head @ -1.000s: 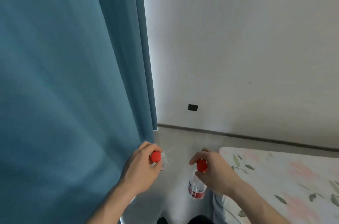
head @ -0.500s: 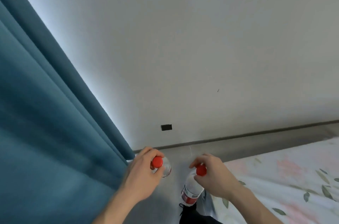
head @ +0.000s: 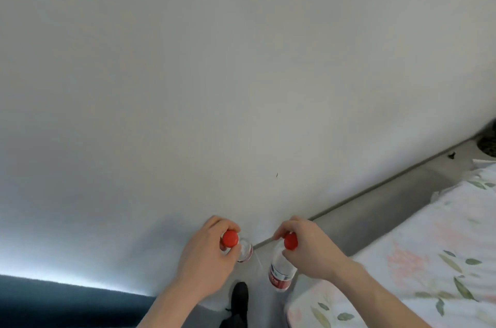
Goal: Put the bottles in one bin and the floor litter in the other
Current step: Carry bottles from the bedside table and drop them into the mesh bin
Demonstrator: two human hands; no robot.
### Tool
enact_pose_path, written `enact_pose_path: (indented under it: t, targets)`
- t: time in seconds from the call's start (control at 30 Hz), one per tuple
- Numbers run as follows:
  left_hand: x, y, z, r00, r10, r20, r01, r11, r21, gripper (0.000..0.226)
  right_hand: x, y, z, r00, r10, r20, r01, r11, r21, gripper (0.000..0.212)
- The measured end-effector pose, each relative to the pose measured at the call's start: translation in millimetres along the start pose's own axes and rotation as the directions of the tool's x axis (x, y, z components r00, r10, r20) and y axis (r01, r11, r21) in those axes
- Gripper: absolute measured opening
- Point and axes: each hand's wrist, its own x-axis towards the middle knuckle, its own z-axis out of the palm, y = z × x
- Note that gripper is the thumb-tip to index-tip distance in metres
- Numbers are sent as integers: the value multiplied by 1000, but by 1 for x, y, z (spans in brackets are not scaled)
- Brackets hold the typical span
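My left hand (head: 206, 258) grips a clear plastic bottle (head: 243, 248) by its red-capped neck; only the cap and a bit of the shoulder show past my fingers. My right hand (head: 311, 249) pinches a second clear bottle (head: 280, 272) at its red cap, and that bottle hangs down with its red label visible. Both bottles are held in the air over a narrow strip of grey floor. No bin and no floor litter is in view.
A white wall (head: 241, 86) fills most of the view, with a grey skirting along its foot. A bed with a floral cover (head: 418, 252) lies at the right. A teal curtain (head: 67, 303) shows at the bottom left. My dark shoe (head: 240, 298) stands on the floor (head: 389, 201).
The view has swung right: the teal curtain slid off to the bottom left and the wall and bed came in. Both hands keep holding their bottles the same way.
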Motion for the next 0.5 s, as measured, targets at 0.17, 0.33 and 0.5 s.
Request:
enact_pose_path:
  t: [0.17,0.33,0.5]
  targets:
    - [93,15,8,985,129,117,-133,991,30,17,43,23,-29,988,119,-96,-116,993,29,36]
    - [172,42,23,937,232,261,-250,968,35,21,70,36,-68,944,239,-230,-217,969,117,37]
    - [230,86,51,856,349,382,-388,921,28,23,70,61,-105,879,351,-323,-311,935,169,36]
